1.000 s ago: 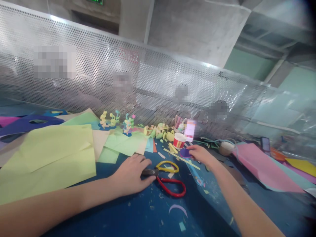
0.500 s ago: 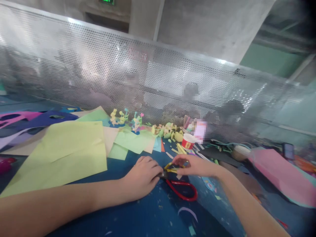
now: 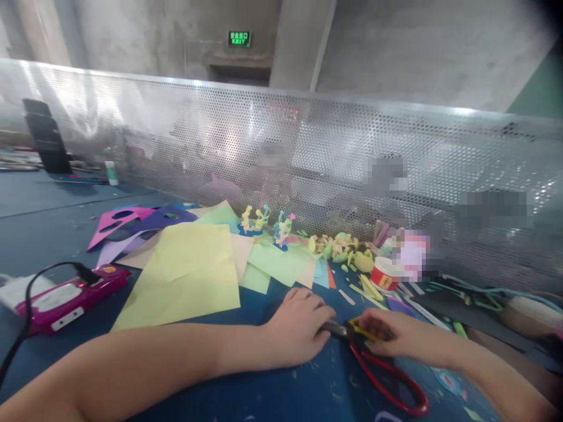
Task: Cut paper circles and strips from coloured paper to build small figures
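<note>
Currently, left grip (image 3: pixel 301 328): I have it closed over the blades (image 3: pixel 333 327) of the scissors (image 3: pixel 349 333).
Right grip (image 3: pixel 380 331): curled round the yellow loop (image 3: pixel 358 328); how firmly, I cannot tell.
Scissors: between my two grips, toward the near edge of the worktop (image 3: pixel 246 401), the red loop (image 3: pixel 421 404) pointing nearest that edge; I cannot tell whether they rest on the surface.
Yellow paper (image 3: pixel 197 281): left of my left grip, over other sheets (image 3: pixel 141 249).
Cup (image 3: pixel 383 275): beyond my right grip, toward the far edge.
Models (image 3: pixel 282 230): upright near the far edge, left of the cup.
Power strip (image 3: pixel 74 302): toward the near left corner, black plug (image 3: pixel 88 274) in it.
Screen (image 3: pixel 176 129): along the far edge.
</note>
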The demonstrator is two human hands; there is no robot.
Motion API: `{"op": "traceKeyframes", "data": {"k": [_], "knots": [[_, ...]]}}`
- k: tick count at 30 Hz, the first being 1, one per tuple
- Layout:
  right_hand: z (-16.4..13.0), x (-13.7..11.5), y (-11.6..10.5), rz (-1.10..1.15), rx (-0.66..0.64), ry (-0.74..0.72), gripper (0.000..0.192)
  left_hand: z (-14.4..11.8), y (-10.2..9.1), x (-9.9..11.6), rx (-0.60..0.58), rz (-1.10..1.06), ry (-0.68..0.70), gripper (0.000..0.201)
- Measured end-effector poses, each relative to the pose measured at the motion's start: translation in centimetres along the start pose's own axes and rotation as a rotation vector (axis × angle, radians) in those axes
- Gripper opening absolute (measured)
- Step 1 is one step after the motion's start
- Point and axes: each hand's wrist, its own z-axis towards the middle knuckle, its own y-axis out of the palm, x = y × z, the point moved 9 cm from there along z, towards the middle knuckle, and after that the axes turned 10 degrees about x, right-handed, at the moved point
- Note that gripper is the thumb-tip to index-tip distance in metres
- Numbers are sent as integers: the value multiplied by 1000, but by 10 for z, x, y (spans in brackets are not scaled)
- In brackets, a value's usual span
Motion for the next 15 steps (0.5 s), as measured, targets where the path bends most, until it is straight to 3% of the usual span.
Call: {"op": "traceKeyframes", "data": {"k": [5,9,12,15], "knots": [[-3,56,-26,-70,95,121,15,-4,2,-10,38,35,-97,45],[-9,91,-49,-344,180,273,7,-2,0,-12,52,67,-86,42],[-10,94,-62,-455,249,320,7,6,-5,-27,69,125,-65,34],[-9,79,-68,-504,316,333,9,15,-10,-60,72,182,-103,27]]}}
